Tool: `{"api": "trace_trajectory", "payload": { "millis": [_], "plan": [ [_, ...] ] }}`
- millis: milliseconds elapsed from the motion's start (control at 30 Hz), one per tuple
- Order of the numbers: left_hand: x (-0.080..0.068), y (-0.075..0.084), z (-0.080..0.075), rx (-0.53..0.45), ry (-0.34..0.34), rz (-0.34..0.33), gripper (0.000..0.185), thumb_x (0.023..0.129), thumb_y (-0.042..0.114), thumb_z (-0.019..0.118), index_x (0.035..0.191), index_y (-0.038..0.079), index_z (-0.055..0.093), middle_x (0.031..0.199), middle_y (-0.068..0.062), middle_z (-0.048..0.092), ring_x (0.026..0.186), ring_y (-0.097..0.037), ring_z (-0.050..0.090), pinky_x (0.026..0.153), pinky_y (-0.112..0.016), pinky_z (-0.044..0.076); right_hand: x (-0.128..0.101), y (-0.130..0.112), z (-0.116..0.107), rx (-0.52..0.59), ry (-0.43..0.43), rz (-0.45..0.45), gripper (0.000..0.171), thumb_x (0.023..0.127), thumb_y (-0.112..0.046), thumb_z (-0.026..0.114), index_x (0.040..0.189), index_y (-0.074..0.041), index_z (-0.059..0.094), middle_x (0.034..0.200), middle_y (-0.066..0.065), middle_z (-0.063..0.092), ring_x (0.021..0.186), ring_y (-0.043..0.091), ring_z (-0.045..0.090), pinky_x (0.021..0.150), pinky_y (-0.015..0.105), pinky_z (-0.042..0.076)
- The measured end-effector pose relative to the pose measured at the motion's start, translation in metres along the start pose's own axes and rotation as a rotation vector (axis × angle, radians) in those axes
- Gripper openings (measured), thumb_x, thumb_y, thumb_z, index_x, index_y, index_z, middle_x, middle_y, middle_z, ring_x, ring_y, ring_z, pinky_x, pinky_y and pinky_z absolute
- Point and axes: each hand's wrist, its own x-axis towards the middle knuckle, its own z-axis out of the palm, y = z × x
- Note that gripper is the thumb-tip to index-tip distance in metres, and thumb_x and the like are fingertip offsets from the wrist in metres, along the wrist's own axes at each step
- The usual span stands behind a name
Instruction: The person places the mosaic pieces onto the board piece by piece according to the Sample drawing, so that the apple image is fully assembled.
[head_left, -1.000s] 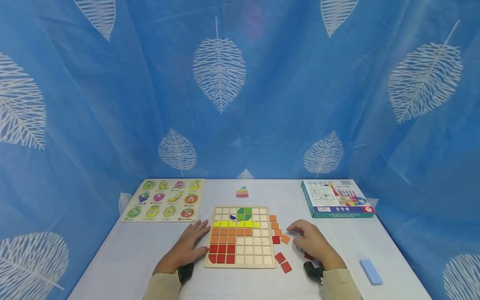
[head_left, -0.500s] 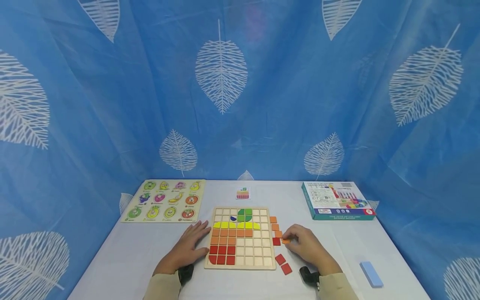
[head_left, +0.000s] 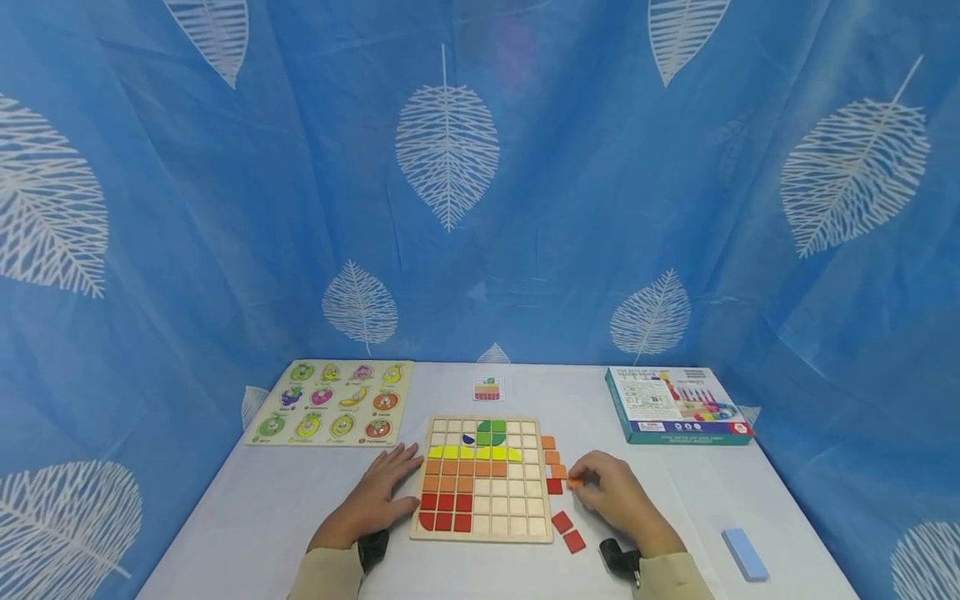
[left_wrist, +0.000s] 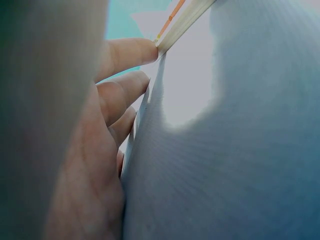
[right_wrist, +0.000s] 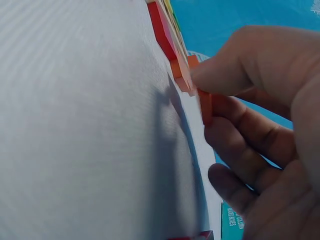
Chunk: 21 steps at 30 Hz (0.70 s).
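Observation:
A wooden grid board lies on the white table, partly filled with green, yellow, orange and red tiles. My left hand rests flat on the table, fingers straight, touching the board's left edge. My right hand pinches a small orange tile between thumb and fingers just right of the board; the right wrist view shows that orange tile held at the fingertips. Loose orange tiles and a red tile lie beside it.
Two red tiles lie near the board's lower right corner. A fruit puzzle board sits at the back left, a small picture card at the back middle, a teal box at the back right, a blue block at the front right.
My right hand has moved left towards the board and picked the orange tile up off the table. The left hand has stayed in place.

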Motion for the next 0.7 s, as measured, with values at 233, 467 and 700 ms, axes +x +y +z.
{"api": "trace_trajectory", "payload": {
  "millis": [233,467,700],
  "plan": [
    [0.0,0.001,0.001,0.021,0.003,-0.025,0.07,0.089,0.029,0.075,0.154,0.01,0.055,0.166,-0.007,0.039,0.157,-0.032,0.022,0.126,-0.056,0.012,0.0,-0.004,0.003,0.02,0.054,-0.122,0.024,0.085,0.002,0.084,0.093,-0.02,0.078,0.097,-0.015,0.068,0.093,0.011,0.064,0.094,0.045,0.058],
    [-0.001,0.004,-0.001,0.026,0.009,-0.037,0.07,0.089,0.029,0.074,0.154,0.01,0.055,0.166,-0.007,0.039,0.157,-0.032,0.022,0.126,-0.056,0.012,0.005,-0.018,0.008,0.034,0.017,-0.165,0.022,0.086,0.003,0.082,0.095,-0.016,0.077,0.099,-0.011,0.068,0.092,0.011,0.064,0.089,0.038,0.059],
    [0.0,0.004,0.001,0.02,0.003,-0.033,0.071,0.089,0.029,0.075,0.154,0.01,0.055,0.166,-0.008,0.039,0.157,-0.033,0.022,0.126,-0.056,0.012,0.013,-0.032,0.019,0.06,-0.054,-0.215,0.02,0.089,0.002,0.081,0.097,-0.015,0.076,0.103,-0.01,0.066,0.088,0.011,0.063,0.081,0.029,0.059]
  ]
}}
